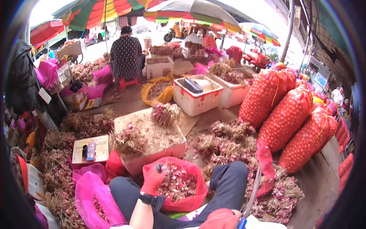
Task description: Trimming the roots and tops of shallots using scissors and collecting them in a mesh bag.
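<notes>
A red mesh bag [199,179] stands open between my knees, partly filled with loose reddish-purple shallots [178,185]. My left hand [152,180], in a red glove with dark fingertips, is at the left side of its mouth. Its fingers are bent in; whatever they hold cannot be made out. Low in the view, my right hand [220,219] shows a red covering and appears closed. Beside it a long, thin, greyish curved thing [253,192] rises from a blue end, its kind unclear. Dried shallot bunches [131,140] lie on a white foam box [150,126] ahead.
Full red net sacks [285,108] lean at the right. Shallot bunches [225,147] cover the ground on both sides. A pink mesh bag [90,194] lies by my left leg. Foam crates [198,99] stand further back. A person [126,57] sits on a red stool under umbrellas.
</notes>
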### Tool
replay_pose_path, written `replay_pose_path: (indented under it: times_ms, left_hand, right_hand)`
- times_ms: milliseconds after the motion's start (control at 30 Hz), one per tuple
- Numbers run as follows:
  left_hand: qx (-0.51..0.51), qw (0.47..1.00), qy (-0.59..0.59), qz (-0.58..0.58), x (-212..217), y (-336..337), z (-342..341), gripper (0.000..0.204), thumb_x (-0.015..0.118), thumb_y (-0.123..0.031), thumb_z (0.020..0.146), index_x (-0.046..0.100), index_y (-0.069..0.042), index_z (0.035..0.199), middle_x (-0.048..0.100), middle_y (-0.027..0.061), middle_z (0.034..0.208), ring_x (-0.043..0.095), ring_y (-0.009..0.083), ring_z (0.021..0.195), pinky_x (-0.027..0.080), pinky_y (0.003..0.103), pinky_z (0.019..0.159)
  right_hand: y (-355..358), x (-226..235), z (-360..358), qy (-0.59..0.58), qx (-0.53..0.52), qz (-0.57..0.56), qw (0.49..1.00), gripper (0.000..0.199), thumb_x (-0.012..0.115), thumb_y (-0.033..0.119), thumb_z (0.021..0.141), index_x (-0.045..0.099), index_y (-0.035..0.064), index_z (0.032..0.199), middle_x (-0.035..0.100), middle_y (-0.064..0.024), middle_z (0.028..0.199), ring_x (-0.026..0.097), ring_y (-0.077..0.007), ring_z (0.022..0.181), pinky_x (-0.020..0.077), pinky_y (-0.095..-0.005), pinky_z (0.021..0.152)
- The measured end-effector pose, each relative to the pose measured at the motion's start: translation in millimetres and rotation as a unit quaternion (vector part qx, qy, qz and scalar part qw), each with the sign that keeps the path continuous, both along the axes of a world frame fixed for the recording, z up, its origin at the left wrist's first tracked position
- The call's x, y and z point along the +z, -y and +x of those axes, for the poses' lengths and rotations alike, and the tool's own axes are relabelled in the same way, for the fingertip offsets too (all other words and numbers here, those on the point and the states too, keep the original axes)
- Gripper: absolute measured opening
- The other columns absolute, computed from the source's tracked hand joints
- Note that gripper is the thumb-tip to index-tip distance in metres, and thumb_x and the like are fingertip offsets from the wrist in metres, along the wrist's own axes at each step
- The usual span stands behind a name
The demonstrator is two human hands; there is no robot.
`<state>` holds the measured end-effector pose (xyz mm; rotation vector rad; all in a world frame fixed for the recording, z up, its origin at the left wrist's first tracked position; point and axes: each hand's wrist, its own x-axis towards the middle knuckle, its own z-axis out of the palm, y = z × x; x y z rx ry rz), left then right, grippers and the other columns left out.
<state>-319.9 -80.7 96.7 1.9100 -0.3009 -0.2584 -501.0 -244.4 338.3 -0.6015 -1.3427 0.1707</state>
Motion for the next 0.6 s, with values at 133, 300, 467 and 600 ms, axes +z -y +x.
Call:
replay_pose_path:
  times_ms: [133,300,467,600]
  left_hand:
    - [-0.023,0.946,-0.158,-0.283,48,13,5,0.031,0.055,-0.002,0.085,0.050,-0.004,0.116,0.062,0.0048,0.097,0.062,0.0134,0.085,0.055,0.030,0.071]
    - [-0.068,0.824,-0.322,-0.462,62,-9,-8,0.033,0.054,-0.017,0.092,0.046,-0.009,0.123,0.059,0.0023,0.097,0.060,0.0124,0.078,0.053,0.028,0.066]
    - [-0.071,0.837,-0.272,-0.469,41,-1,-11,0.038,0.048,-0.032,0.094,0.044,-0.013,0.127,0.056,0.0018,0.109,0.060,0.0160,0.087,0.051,0.026,0.069]
    - [-0.066,0.803,-0.331,-0.492,50,-12,-12,0.035,0.049,-0.031,0.094,0.047,-0.013,0.125,0.061,0.0062,0.107,0.061,0.0183,0.089,0.052,0.026,0.067]
  right_hand:
    - [4,-2,-1,-0.007,-0.001,-0.037,0.999,0.034,0.065,0.033,0.085,0.061,0.0045,0.103,0.060,-0.0089,0.079,0.061,-0.0226,0.066,0.0502,-0.0321,0.056]
    - [3,-7,-3,0.003,0.039,-0.064,0.997,0.036,0.065,0.034,0.085,0.061,0.0035,0.104,0.059,-0.0092,0.077,0.060,-0.0224,0.065,0.0498,-0.0318,0.055]
    - [6,-23,2,0.014,0.058,-0.084,0.995,0.038,0.064,0.035,0.085,0.060,0.0025,0.105,0.058,-0.0094,0.075,0.060,-0.0221,0.064,0.0493,-0.0316,0.054]
    - [12,-36,13,0.037,0.043,-0.107,0.993,0.039,0.064,0.036,0.086,0.059,0.0018,0.105,0.058,-0.0096,0.074,0.059,-0.0219,0.063,0.0490,-0.0314,0.054]
